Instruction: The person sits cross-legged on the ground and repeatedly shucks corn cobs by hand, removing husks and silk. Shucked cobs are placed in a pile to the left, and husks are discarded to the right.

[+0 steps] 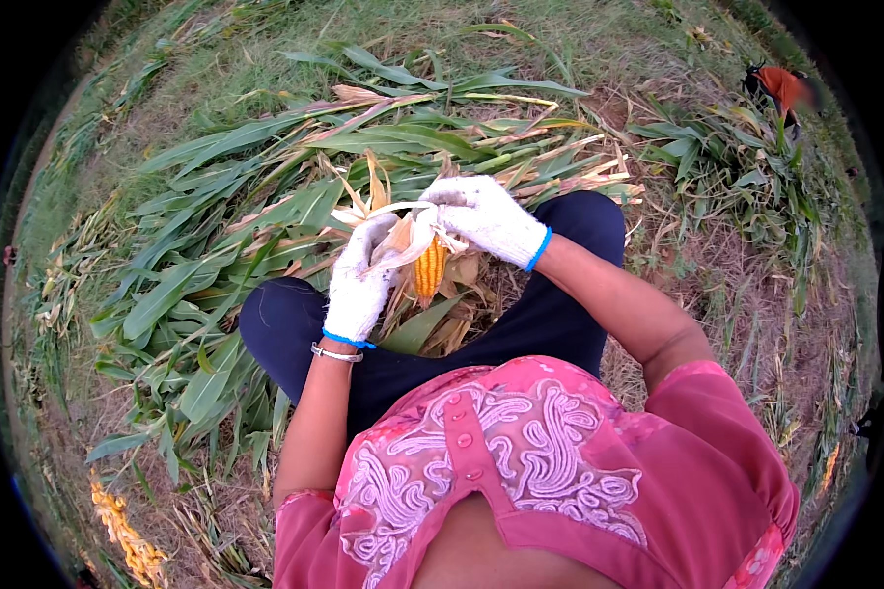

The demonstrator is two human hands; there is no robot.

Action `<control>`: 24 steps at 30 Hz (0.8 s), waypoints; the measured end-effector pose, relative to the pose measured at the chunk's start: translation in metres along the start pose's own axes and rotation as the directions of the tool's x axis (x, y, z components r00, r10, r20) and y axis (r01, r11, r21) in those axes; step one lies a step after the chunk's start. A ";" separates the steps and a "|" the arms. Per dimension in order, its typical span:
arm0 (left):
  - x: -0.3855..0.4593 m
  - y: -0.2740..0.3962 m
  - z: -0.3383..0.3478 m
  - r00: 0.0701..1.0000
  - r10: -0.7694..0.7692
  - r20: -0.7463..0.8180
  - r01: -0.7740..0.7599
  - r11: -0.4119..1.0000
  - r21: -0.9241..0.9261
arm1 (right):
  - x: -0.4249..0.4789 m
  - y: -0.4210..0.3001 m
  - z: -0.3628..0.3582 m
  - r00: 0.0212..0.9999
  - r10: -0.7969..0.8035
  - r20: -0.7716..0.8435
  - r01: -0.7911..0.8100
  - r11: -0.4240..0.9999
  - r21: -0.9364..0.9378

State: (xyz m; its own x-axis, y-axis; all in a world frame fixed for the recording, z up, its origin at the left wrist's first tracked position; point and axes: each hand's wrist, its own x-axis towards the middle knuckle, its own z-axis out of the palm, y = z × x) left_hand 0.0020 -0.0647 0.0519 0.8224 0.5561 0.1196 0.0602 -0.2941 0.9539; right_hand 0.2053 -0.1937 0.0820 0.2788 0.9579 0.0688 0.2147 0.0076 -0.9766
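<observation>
Between my two gloved hands hangs an ear of maize (429, 271), its yellow kernels bare and its tip pointing down towards my lap. Pale dry husk (405, 247) is peeled back around its upper end. My left hand (361, 276), in a white knit glove with a blue cuff, grips the husk on the left side. My right hand (482, 217), gloved the same way, is closed at the top of the ear, by the bent pale stem. The right fingertips are partly hidden by husk. Loose dry husks (460, 294) lie below, between my legs.
Cut maize stalks with green leaves (265, 191) spread in front and to the left. At lower left lies a row of husked yellow ears (129, 534). A person in an orange top (781, 88) bends over another stalk heap (751, 169) at far right. Dry grass covers the ground.
</observation>
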 end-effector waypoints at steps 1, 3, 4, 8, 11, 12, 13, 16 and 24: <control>0.004 0.012 0.000 1.000 -0.017 0.000 0.016 0.983 -0.181 | 0.000 -0.001 -0.001 1.000 -0.004 0.006 0.004 0.999 -0.049; 0.012 0.044 -0.003 0.991 -0.129 -0.019 0.119 0.957 -0.264 | -0.002 -0.006 -0.001 1.000 -0.010 0.026 0.014 0.989 -0.144; 0.017 0.047 -0.011 0.999 -0.044 0.029 0.048 0.981 -0.189 | -0.004 -0.016 0.000 0.997 0.018 0.075 -0.005 0.985 -0.170; 0.033 0.069 -0.005 0.985 0.137 0.108 -0.145 0.987 0.071 | 0.003 -0.002 0.003 0.976 0.041 0.215 0.053 0.908 -0.415; 0.031 0.075 -0.008 0.994 0.038 0.103 0.001 0.934 -0.358 | 0.010 -0.006 -0.005 0.986 0.006 0.166 0.042 0.959 -0.280; 0.031 0.064 -0.015 0.996 0.076 0.055 -0.055 0.949 -0.310 | 0.009 -0.016 -0.008 0.965 0.181 0.192 -0.189 0.982 0.023; 0.032 0.052 -0.023 0.993 0.114 0.006 -0.109 0.960 -0.258 | 0.012 -0.022 -0.011 0.962 0.155 0.226 -0.170 0.984 0.048; 0.023 0.048 -0.013 0.952 -0.010 0.307 -0.029 0.992 0.122 | 0.017 -0.026 -0.013 0.969 -0.010 0.248 -0.019 0.993 0.114; 0.048 0.019 -0.005 0.976 -0.217 -0.032 0.122 0.657 -0.744 | 0.028 -0.040 -0.053 0.864 0.088 -0.495 0.155 0.891 0.428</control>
State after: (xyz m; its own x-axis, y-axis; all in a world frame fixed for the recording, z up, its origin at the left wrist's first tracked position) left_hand 0.0397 -0.0395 0.0774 0.7713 0.6312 -0.0820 -0.2810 0.4533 0.8459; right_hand 0.2537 -0.1825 0.1334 0.7233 0.6865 0.0744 -0.1662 0.2777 -0.9462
